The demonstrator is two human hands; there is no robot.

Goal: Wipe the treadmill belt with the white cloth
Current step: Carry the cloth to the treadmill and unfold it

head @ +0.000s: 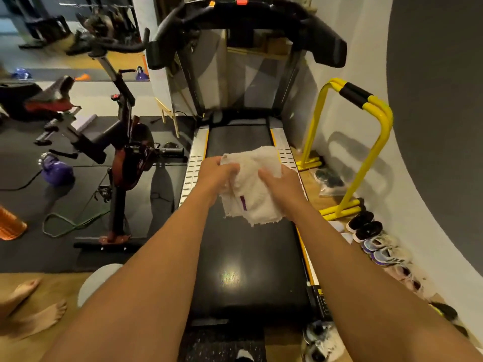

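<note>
White cloth is held bunched over the middle of the treadmill belt, a purple stripe showing on it. The left hand grips its left side with curled fingers, and the right hand clutches its right side. An exercise bike stands beyond the belt's left edge, yellow bars beyond its right.

cloth: off-white, one short purple stripe;
treadmill belt: plain black;
side rails: silver, rows of dark slots, yellow edging;
bars: yellow, black grip;
kettlebell: shiny purple
</note>
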